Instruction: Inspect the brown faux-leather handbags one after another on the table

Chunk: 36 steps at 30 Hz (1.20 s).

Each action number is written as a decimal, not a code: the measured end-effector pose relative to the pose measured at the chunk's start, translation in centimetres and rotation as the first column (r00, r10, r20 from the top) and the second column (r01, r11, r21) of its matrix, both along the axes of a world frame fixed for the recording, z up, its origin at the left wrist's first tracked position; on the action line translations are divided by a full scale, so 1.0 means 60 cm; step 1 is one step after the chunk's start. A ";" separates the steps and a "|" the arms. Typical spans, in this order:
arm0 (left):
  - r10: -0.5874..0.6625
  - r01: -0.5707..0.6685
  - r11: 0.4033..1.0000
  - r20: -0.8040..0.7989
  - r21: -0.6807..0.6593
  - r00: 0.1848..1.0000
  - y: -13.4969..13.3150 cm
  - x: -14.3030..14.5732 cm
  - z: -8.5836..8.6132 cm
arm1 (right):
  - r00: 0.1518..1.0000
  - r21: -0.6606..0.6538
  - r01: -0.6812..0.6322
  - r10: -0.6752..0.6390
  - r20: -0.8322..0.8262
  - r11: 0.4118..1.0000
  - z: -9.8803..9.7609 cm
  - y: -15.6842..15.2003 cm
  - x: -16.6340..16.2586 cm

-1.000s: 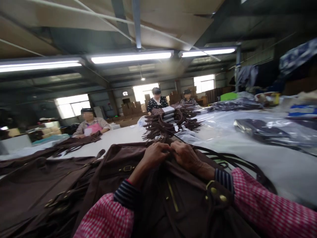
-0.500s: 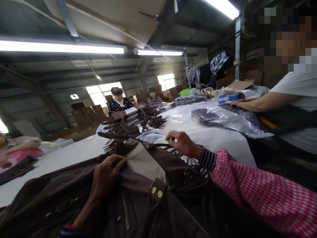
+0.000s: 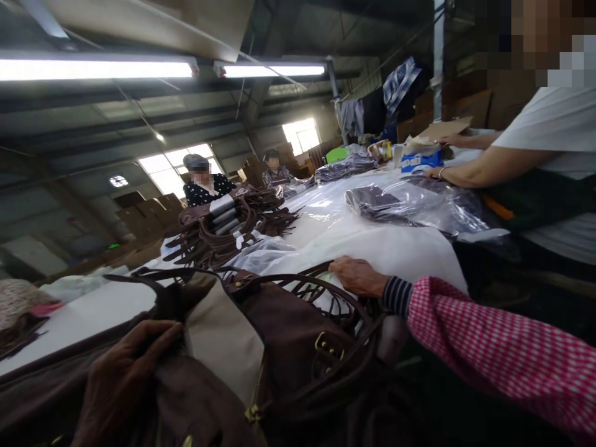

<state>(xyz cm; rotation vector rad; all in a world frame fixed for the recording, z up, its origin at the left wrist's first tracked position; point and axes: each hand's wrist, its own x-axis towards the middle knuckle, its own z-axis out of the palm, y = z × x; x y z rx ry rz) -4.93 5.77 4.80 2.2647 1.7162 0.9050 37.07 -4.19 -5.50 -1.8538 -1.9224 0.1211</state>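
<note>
A dark brown handbag (image 3: 288,316) lies open in front of me, its beige lining (image 3: 223,335) showing at the mouth. A brass zipper and gold-coloured fittings sit on its panels. My left hand (image 3: 125,366) is closed on the near edge of the bag, thumb and fingers pinching the brown material. Beyond the bag, my right hand (image 3: 358,276) has its fingers curled round a thin brown strap (image 3: 321,270) with dangling fringe strips below it. Curved brown handles (image 3: 326,285) loop across the bag's right side.
A pile of brown bags with wrapped handles (image 3: 223,217) stands on the white-covered table (image 3: 395,248). Plastic-wrapped bags (image 3: 382,202) lie further right, beside a co-worker's arm (image 3: 484,167). A blue box (image 3: 421,161) is behind. Two people stand at the far side.
My right hand has closed its raised fingers and come down onto the strap. The bag's mouth gapes wider, showing more lining. The co-worker's hand has moved to the blue box. The view has shifted.
</note>
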 end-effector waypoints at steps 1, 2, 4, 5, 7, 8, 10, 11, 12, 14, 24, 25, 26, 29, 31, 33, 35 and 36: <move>0.010 -0.010 1.000 -0.002 -0.001 1.000 0.000 -0.001 0.001 | 1.000 -0.002 -0.010 0.010 -0.005 1.000 0.001 0.001 0.001; 0.013 -0.013 1.000 -0.001 0.000 1.000 0.000 -0.002 0.001 | 1.000 -0.005 -0.022 0.022 -0.013 1.000 0.003 0.002 0.002; 0.015 -0.015 1.000 0.004 0.003 1.000 0.002 -0.004 0.000 | 0.998 -0.014 -0.043 0.042 -0.036 0.999 0.007 -0.001 0.004; 0.017 -0.017 1.000 0.006 0.001 1.000 0.003 -0.005 -0.001 | 0.998 -0.023 -0.050 0.049 -0.050 0.998 0.009 -0.003 0.005; 0.013 -0.013 1.000 0.006 -0.005 1.000 0.005 -0.006 -0.003 | 0.995 -0.055 -0.068 0.063 -0.079 0.996 0.014 -0.008 0.007; 0.005 -0.005 1.000 0.008 -0.007 1.000 0.005 -0.005 -0.004 | 0.993 -0.078 -0.083 0.075 -0.093 0.993 0.017 -0.010 0.008; -0.016 0.016 1.000 0.012 -0.007 1.000 0.005 -0.003 -0.006 | 0.986 -0.130 -0.127 0.112 -0.120 0.983 0.023 -0.015 0.010; -0.027 0.027 1.000 0.015 -0.003 1.000 0.004 -0.001 -0.006 | 0.982 -0.154 -0.152 0.132 -0.132 0.976 0.025 -0.017 0.010; -0.040 0.040 0.999 0.016 0.000 0.999 0.003 0.000 -0.007 | 0.978 -0.176 -0.173 0.148 -0.143 0.969 0.028 -0.018 0.011; -0.072 0.072 0.997 0.023 0.011 0.997 0.000 0.004 -0.007 | 0.973 -0.212 -0.197 0.163 -0.164 0.957 0.030 -0.020 0.011; -0.186 0.181 0.980 0.053 0.078 0.981 -0.008 0.012 -0.008 | 0.961 -0.253 -0.135 0.064 -0.271 0.958 0.028 -0.022 0.015; -0.189 0.184 0.979 0.056 0.084 0.980 -0.008 0.012 -0.009 | 0.962 -0.241 -0.134 0.068 -0.263 0.961 0.027 -0.023 0.014; -0.194 0.188 0.978 0.058 0.091 0.979 -0.006 0.012 -0.010 | 0.965 -0.231 -0.130 0.070 -0.252 0.964 0.026 -0.023 0.013; -0.217 0.209 0.972 0.067 0.111 0.974 -0.001 0.010 -0.015 | 0.978 -0.213 -0.089 0.045 -0.202 0.973 0.022 -0.021 0.008; -0.235 0.226 0.967 0.068 0.120 0.970 0.001 0.010 -0.016 | 0.986 -0.212 -0.046 0.010 -0.169 0.976 0.023 -0.022 0.003; -0.249 0.240 0.962 0.064 0.128 0.966 0.003 0.010 -0.017 | 0.990 -0.205 -0.001 -0.029 -0.139 0.979 0.030 -0.027 -0.001; -0.255 0.245 0.960 0.065 0.135 0.965 0.003 0.012 -0.017 | 0.991 -0.189 0.047 -0.069 -0.112 0.981 0.042 -0.040 -0.001; -0.256 0.245 0.960 0.068 0.138 0.964 0.003 0.012 -0.018 | 0.991 -0.176 0.075 -0.092 -0.095 0.982 0.050 -0.050 0.002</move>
